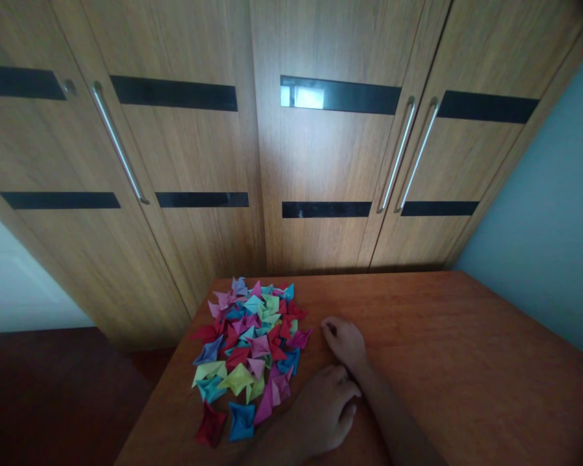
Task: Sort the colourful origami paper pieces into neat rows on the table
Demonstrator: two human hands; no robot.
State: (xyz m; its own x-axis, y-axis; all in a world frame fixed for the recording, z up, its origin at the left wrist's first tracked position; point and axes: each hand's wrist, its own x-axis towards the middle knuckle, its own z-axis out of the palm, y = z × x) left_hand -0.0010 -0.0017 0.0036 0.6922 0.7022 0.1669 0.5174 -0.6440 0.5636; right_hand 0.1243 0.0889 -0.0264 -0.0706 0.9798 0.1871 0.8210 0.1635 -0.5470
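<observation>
Many folded paper pieces in red, pink, blue, green and purple form a pile [260, 346] on the left part of the wooden table. Just right of the pile, my left hand [323, 408] rests with its fingers curled, touching my right wrist. Farther forward lies my right hand [344, 343], its fingers bent inward near the pile's right edge. Nothing shows in either hand, though the inside of both is hidden. A dark red folded piece [210, 424] and a blue one [241, 421] sit at the near end of the pile.
The reddish-brown table [457, 349] stretches to the right. Behind it stands a wooden wardrobe [315, 155] with metal handles and dark strips. A pale blue wall [539, 213] is at the right, a white panel [24, 278] at the left.
</observation>
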